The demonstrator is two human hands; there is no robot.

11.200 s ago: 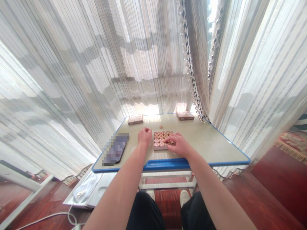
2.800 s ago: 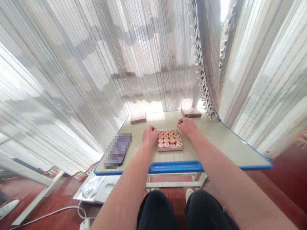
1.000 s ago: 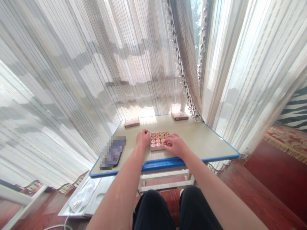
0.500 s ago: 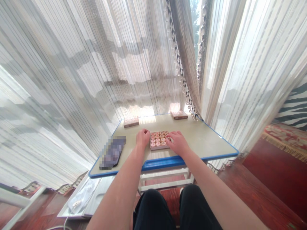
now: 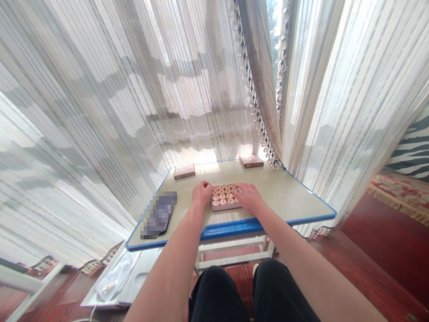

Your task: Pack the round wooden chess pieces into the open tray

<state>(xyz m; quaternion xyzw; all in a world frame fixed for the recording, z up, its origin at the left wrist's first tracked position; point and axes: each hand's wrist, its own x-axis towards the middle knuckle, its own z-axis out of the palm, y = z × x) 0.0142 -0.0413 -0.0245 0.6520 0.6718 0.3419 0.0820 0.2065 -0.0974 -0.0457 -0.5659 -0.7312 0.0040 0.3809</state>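
Observation:
A shallow box [image 5: 226,207] on the table is filled with rows of round Chinese chess pieces [image 5: 222,197], pale wood with red and dark marks. My left hand [image 5: 201,193] is closed beside the box's left edge, its fingers curled inward; whatever they may hold is hidden. Over the right end of the box lies my right hand [image 5: 250,197], thumb and fingers bent around a pale chess piece [image 5: 240,191]. This hand covers the rightmost pieces and that side of the box.
Two flat boxes stand at the table's far edge, one on the left [image 5: 184,171] and one on the right [image 5: 251,161]. A dark phone [image 5: 161,214], partly pixelated, rests on the left. The table [image 5: 291,197] has a blue rim. Sheer curtains [image 5: 187,89] hang behind it.
The view has shifted slightly, moving everything a little to the right. My right hand's fingers have flattened somewhat over the box's right end. The left hand stays closed beside the box.

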